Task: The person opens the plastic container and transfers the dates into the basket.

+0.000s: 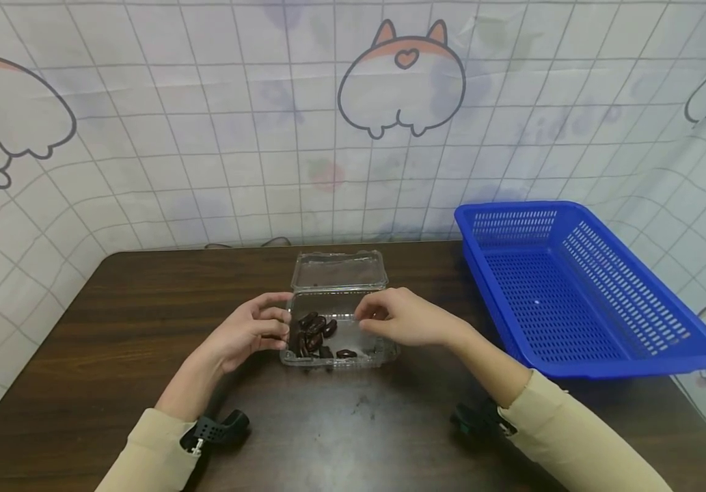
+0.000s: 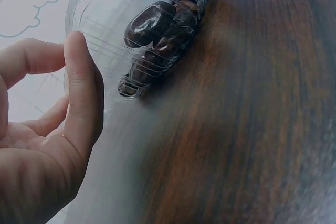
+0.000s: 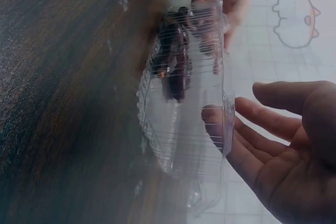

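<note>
On the wooden table [image 1: 303, 437], to the left of the blue basket [image 1: 537, 301], stands the clear plastic box [image 1: 348, 335], between my two hands. I judge it very light and thin, so it could slide or dent if I press strongly; the best place to hold it is the rim or a corner, where the plastic should be stiffer. Its walls are transparent, shiny and ribbed, and its lid [image 1: 339, 271] is folded back at the far side. My left hand [image 1: 253, 329] has the fingers loosely bent, with their tips resting against the left end of the box. My right hand [image 1: 404, 318] reaches over the right end, its thumb and fingers apart, and I see nothing pinched between them. The smallest things are the dark fruits [image 1: 312, 331], which look like dates. They are probably soft and a little sticky, so I would take each one gently by its two long sides. They are oblong, almost black-brown, glossy and somewhat wrinkled, heaped in the left part of the box, with one lying near the front wall.
</note>
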Motion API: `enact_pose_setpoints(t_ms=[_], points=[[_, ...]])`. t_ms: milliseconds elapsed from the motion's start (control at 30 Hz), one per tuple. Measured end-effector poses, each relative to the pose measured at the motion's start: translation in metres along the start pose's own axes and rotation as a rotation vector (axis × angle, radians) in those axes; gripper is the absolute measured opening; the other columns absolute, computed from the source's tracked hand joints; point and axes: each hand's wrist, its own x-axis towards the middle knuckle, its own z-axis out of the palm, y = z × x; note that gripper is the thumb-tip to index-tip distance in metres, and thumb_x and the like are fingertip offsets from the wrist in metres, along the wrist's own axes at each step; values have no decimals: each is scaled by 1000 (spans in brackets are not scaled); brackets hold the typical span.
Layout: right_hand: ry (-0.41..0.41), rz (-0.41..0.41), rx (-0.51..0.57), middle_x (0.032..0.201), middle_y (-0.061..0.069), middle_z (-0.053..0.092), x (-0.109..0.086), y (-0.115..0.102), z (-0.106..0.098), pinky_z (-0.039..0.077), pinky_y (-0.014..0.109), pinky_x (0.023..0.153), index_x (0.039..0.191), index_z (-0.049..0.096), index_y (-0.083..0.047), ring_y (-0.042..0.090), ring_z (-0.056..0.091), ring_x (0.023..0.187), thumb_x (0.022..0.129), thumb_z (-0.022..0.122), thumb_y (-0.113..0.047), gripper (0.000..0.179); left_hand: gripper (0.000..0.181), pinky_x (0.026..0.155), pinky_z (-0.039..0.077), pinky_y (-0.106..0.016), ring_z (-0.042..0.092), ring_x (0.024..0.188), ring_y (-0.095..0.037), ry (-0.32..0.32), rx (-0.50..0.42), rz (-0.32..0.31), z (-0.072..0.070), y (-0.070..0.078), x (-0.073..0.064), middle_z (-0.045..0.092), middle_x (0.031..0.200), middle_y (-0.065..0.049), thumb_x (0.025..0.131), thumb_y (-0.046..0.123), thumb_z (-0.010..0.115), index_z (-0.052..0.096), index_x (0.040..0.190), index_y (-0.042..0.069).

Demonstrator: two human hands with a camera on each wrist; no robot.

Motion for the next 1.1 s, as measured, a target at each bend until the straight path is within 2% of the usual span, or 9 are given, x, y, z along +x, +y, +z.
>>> enact_pose_setpoints(t_ms=[100,267,533,833,933,1100], points=[[-17,5,18,109,8,73,3,0,2,57,33,79,121,70,-6,18,71,93,106,58,-15,21,66,75,60,-32,63,83,-17,1,0,-1,0,-1,0,59,106,-11,98,-4,61,31,156,1],[-47,5,29,111,11,72,10,0,5,57,31,79,122,69,-2,20,71,95,106,57,-13,23,67,75,60,-32,63,83,-17,-7,-3,0,-1,0,1,59,106,-11,97,-4,61,31,156,1],[-85,8,2,100,10,72,19,0,11,54,30,73,122,70,0,25,70,87,107,55,-13,25,66,75,60,-32,63,83,-17,-14,-4,-3,-1,0,2,58,107,-12,98,-6,59,30,157,2],[-111,16,-66,84,3,69,26,-4,14,49,31,63,121,71,-2,14,62,67,108,51,-14,26,68,76,60,-32,64,84,-18,-18,-1,2,-2,0,2,58,107,-11,97,-4,62,31,157,2],[-133,24,-70,86,4,70,28,-4,15,49,31,63,121,71,-2,15,65,71,108,51,-14,27,68,76,60,-33,64,84,-18,-19,2,3,-2,-1,2,58,108,-11,97,-4,62,31,157,2],[-176,36,-67,93,6,72,31,-3,17,52,33,71,125,69,0,18,68,82,109,50,-16,29,67,76,60,-33,64,84,-18,-18,5,3,-3,-2,2,58,108,-12,97,-4,62,31,157,2]])
